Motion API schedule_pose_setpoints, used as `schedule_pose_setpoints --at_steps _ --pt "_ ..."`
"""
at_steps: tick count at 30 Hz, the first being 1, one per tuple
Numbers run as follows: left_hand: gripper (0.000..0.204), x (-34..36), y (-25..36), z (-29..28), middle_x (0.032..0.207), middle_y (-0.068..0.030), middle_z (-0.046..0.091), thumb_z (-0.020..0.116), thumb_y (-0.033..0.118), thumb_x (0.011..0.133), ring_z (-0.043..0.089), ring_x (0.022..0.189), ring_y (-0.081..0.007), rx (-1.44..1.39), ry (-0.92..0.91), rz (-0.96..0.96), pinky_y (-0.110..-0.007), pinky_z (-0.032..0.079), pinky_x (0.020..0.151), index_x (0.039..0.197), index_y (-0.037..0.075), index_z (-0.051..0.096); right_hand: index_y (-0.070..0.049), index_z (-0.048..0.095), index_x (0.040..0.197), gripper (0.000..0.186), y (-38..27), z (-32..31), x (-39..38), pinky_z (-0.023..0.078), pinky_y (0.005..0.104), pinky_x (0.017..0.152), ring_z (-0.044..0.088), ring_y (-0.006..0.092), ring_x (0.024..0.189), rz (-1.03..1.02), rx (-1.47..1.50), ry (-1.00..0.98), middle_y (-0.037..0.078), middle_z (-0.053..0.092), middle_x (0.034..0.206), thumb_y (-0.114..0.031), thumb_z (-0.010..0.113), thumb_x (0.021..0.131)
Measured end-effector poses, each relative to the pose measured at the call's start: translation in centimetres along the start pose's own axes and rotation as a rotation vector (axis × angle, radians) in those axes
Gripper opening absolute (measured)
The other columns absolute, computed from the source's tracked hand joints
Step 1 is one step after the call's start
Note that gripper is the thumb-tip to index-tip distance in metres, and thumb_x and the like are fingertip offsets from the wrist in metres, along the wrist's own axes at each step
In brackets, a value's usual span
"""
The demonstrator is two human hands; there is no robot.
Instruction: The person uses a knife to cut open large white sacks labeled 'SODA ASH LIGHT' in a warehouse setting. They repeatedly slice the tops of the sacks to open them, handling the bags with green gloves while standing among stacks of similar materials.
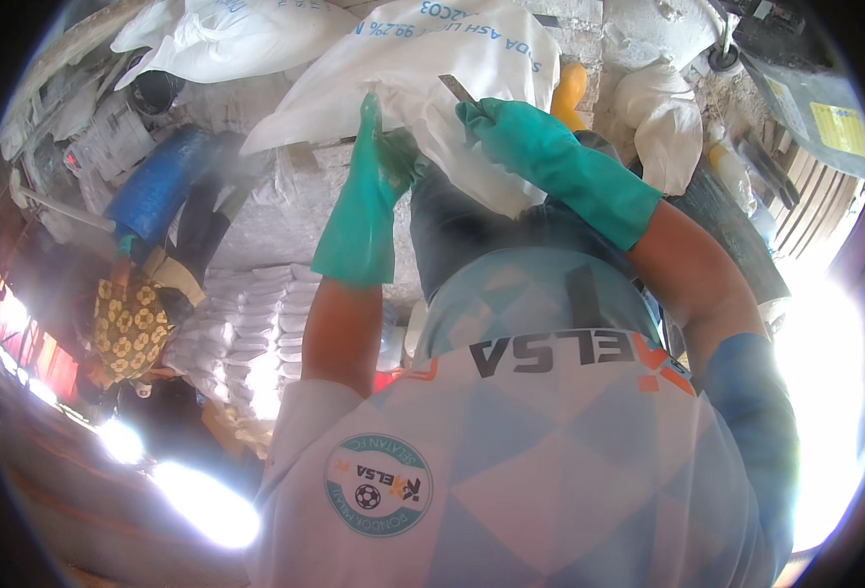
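Observation:
A large white woven sack (354, 73) with blue print lies in front of me, its near end hanging down over my legs. My left hand (366, 181), in a long green rubber glove, grips the sack's near side. Its thumb is stretched along the top, and the other fingers are partly hidden by the fabric. In the same kind of glove, my right hand (511, 142) is closed around a knife (458, 90). The flat, dull blade points up and left over the sack; its handle is hidden in the fist.
Another white sack (226, 39) lies at the far left, and a bunched one (658, 122) stands to the right. A yellow boot (569, 90) shows beside my sack. At left, a co-worker in a patterned top (130, 323) is near a blue object (163, 181). Stacked white bags (246, 328) fill the lower left.

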State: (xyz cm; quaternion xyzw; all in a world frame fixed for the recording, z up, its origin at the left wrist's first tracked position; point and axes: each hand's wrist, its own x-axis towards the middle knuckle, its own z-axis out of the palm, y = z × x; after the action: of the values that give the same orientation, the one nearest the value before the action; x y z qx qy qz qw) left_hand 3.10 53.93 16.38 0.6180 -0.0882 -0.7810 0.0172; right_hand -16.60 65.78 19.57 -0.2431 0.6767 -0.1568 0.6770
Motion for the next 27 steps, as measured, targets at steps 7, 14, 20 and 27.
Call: schedule_pose_setpoints --at_steps 7,14,20,27 --pt "0.043 2.6 3.2 0.3 0.074 -0.0030 0.063 0.062 0.058 0.094 0.055 0.056 -0.0153 -0.024 -0.040 -0.052 -0.029 0.040 0.045 0.093 0.015 0.065 -0.004 0.069 0.105 0.055 -3.8 2.1 3.0 0.054 0.0346 0.071 0.067 0.0221 0.071 0.018 0.088 0.032 0.011 0.068 0.081 -0.052 0.043 0.103" --pt "0.044 8.2 4.9 -2.5 0.052 -0.0031 0.053 0.064 0.053 0.093 0.047 0.040 -0.0179 0.425 0.105 0.030 -0.032 0.038 0.041 0.082 0.011 0.065 -0.003 0.069 0.102 0.053 -5.8 2.6 4.2 0.053 0.0355 0.070 0.066 0.0217 0.071 0.233 0.148 0.149 0.011 0.068 0.081 -0.049 0.044 0.103" --pt "0.060 4.0 3.1 -5.2 0.058 -0.0121 0.061 0.066 0.055 0.090 0.058 0.047 -0.0213 0.640 0.041 0.101 -0.034 0.043 0.044 0.081 -0.004 0.068 -0.008 0.070 0.102 0.049 -6.5 2.4 2.8 0.051 0.0315 0.072 0.064 0.0171 0.073 0.198 0.183 0.146 0.008 0.068 0.083 -0.049 0.044 0.103" --pt "0.065 1.2 1.2 -3.2 0.063 -0.0135 0.064 0.066 0.058 0.091 0.063 0.054 -0.0246 0.578 0.169 0.159 -0.034 0.050 0.052 0.088 -0.007 0.069 -0.008 0.070 0.106 0.044 -2.7 2.9 8.2 0.050 0.0374 0.078 0.067 0.0266 0.084 -0.101 -0.327 -0.015 0.009 0.071 0.089 -0.044 0.045 0.102"
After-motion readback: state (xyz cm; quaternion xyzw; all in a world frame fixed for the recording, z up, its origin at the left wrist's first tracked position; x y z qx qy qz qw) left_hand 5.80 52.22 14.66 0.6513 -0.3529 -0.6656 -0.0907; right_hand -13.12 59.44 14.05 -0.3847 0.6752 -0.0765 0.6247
